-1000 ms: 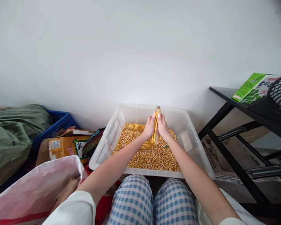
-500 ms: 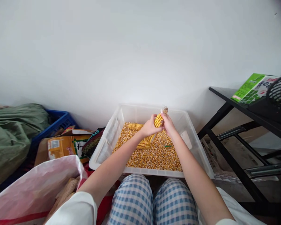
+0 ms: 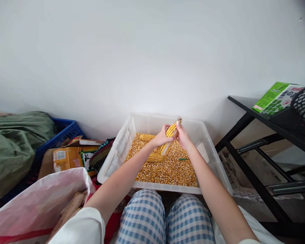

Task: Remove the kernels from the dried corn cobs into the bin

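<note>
A corn cob [image 3: 171, 129] is held at a slant over the bin, its husk-end stub up and to the right. My left hand [image 3: 162, 137] is closed around its left side, and my right hand [image 3: 182, 135] grips it near the upper end. A bare strip without kernels shows along the cob's right side. Below, a translucent plastic bin [image 3: 165, 186] contains a thick layer of loose corn kernels [image 3: 167, 173]. Two more cobs lie on the kernels: one cob [image 3: 146, 137] at the back left, another cob [image 3: 155, 157] beneath my left hand. A thin green object [image 3: 183, 159] rests on the kernels.
To the left are a white and red sack [image 3: 40, 200] with bare cobs inside, a cardboard box [image 3: 47, 162], a blue crate [image 3: 66, 130] and green cloth [image 3: 12, 142]. A black metal frame [image 3: 254, 176] stands at right, carrying a green box [image 3: 271, 96]. The white wall rises behind.
The cob has turned in my hands, so the strip without kernels now faces more into view. My hands stay in nearly the same place over the bin.
</note>
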Tool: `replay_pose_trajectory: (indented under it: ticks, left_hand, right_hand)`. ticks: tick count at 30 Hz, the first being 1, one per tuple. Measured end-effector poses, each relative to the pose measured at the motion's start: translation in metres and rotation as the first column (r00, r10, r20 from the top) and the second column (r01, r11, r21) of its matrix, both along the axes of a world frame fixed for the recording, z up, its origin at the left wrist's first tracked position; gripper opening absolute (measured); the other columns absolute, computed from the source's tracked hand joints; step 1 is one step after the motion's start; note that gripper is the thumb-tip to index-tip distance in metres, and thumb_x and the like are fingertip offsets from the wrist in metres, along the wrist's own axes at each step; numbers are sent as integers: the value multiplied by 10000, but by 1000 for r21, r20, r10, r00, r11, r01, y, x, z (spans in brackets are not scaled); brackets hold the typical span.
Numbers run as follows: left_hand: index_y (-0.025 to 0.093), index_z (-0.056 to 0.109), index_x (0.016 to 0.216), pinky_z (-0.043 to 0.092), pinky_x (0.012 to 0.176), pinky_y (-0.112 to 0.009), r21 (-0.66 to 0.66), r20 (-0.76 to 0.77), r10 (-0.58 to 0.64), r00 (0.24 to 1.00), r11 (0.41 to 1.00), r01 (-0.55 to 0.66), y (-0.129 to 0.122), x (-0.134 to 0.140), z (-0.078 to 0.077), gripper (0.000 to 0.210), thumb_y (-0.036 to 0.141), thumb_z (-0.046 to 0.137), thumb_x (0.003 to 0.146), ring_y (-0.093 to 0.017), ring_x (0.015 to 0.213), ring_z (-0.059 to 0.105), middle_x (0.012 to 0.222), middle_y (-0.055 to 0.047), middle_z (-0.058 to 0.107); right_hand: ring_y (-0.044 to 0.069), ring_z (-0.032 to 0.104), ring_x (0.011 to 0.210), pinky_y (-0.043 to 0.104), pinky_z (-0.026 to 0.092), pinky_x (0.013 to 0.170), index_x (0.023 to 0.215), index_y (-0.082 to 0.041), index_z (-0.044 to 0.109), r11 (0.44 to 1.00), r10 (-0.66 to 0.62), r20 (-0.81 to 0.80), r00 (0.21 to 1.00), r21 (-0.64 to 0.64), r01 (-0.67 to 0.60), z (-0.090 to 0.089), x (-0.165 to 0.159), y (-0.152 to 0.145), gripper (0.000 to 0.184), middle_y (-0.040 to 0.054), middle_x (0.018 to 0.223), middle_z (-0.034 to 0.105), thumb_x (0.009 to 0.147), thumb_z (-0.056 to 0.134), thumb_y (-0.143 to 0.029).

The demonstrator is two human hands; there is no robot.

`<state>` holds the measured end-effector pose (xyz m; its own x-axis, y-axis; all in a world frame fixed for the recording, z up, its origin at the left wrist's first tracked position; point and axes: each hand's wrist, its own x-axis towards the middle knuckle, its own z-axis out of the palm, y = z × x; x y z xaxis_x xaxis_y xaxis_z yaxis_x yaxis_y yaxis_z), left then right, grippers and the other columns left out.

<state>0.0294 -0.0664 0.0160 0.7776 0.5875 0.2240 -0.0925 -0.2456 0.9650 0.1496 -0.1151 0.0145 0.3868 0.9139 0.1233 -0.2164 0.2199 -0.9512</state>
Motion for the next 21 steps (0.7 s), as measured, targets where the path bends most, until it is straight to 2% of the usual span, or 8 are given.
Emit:
replay_pose_trajectory:
  ticks: [5, 9, 14, 21]
  left_hand:
    - [175, 277, 1094, 446, 734, -290, -82, 22, 26, 999, 996, -24, -7, 4, 3, 644, 255, 674, 593, -149, 815, 544, 944, -38, 519]
    - [180, 281, 1098, 451, 742, -284, -140, 31, -1, 1000, 990, 6, -8, 3, 2, 653, 244, 683, 588, -150, 847, 543, 1008, -57, 503]
    - [174, 319, 1100, 453, 755, -277, -154, 35, -12, 999, 988, 17, -6, 1, -1, 639, 253, 693, 588, -143, 860, 536, 1016, -54, 505]
    - [184, 317, 1135, 464, 781, -313, -224, 24, -40, 999, 973, 44, -4, -2, 0, 631, 262, 675, 621, -162, 870, 554, 1004, -54, 533]
  right_hand:
    - [141, 574, 744, 271, 474, 664, 932, -220, 499, 995, -93, 23, 995, -24, 93, 0, 0, 2, 428, -15, 801, 574, 674, 607, -544]
    - [145, 575, 744, 282, 474, 680, 899, -211, 506, 1000, -22, 37, 999, -15, 22, 0, 1, -1, 414, -9, 792, 581, 679, 597, -551]
    - [151, 577, 788, 287, 473, 708, 905, -208, 510, 1000, 4, 48, 999, 15, -4, -1, 0, -5, 419, 4, 842, 596, 695, 570, -566]
    - [155, 571, 800, 293, 474, 713, 956, -230, 516, 999, -29, 101, 994, -12, 30, -6, 2, -1, 417, 4, 848, 593, 712, 554, -566]
